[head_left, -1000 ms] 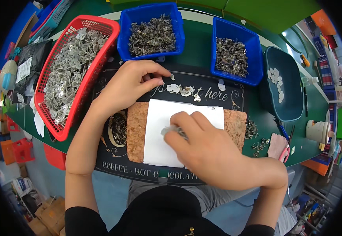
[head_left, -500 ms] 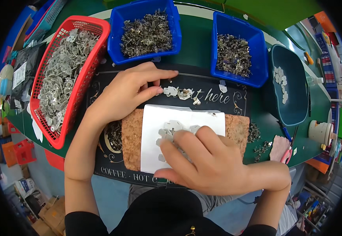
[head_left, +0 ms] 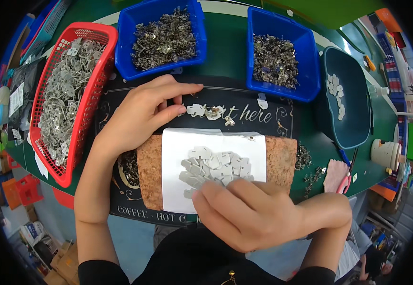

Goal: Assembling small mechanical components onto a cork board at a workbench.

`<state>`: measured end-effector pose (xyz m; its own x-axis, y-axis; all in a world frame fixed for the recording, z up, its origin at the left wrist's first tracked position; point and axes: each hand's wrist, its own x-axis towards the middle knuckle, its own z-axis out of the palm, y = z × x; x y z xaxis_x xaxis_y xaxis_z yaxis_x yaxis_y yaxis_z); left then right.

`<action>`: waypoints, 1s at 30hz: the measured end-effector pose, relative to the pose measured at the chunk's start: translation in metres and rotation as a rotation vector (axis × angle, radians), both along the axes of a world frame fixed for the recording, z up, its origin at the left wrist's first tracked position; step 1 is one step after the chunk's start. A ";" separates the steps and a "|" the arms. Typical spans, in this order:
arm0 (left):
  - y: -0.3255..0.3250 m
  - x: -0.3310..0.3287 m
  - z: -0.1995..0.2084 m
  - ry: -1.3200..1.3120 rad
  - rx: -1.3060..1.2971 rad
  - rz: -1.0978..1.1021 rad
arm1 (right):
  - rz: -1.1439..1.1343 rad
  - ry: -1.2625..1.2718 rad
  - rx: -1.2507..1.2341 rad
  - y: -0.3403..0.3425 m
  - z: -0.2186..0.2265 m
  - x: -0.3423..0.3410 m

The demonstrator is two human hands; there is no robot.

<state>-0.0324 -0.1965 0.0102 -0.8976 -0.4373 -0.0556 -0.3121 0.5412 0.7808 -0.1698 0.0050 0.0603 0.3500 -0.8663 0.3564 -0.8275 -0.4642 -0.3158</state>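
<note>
A heap of small flat white pieces (head_left: 216,164) lies on a sheet of white paper (head_left: 173,183), which covers the middle of a brown cork-like block (head_left: 282,166). My right hand (head_left: 249,213) is over the near edge of the heap, its fingers curled and pressed together; whatever may be between the fingertips is hidden. Beyond the block's left end, my left hand (head_left: 144,107) rests on the black printed mat (head_left: 135,206), index finger stretched out and thumb apart. Just right of that thumb are a few loose white pieces (head_left: 197,110) and small metal parts (head_left: 229,121).
On the left stands a red basket (head_left: 76,142) full of flat pieces. Two blue bins, one left (head_left: 121,52) and one right (head_left: 306,61), hold small metal parts. A dark teal tub (head_left: 353,128) contains white pieces. Metal parts (head_left: 303,157) and a pink cloth (head_left: 335,175) lie right.
My right hand has drawn back toward me, uncovering more of the white heap. My left hand keeps its pose beside the loose pieces. The whole view has shifted slightly.
</note>
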 end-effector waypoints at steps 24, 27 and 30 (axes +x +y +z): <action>0.074 0.013 0.056 0.064 -0.560 -0.222 | -1.177 -0.393 -0.134 0.165 -0.083 -0.049; 0.079 0.021 0.044 0.096 -0.502 -0.174 | -1.173 -0.208 -0.224 0.150 -0.086 -0.046; 0.080 0.021 0.040 0.157 -0.344 -0.112 | -1.194 -0.066 -0.234 0.141 -0.088 -0.051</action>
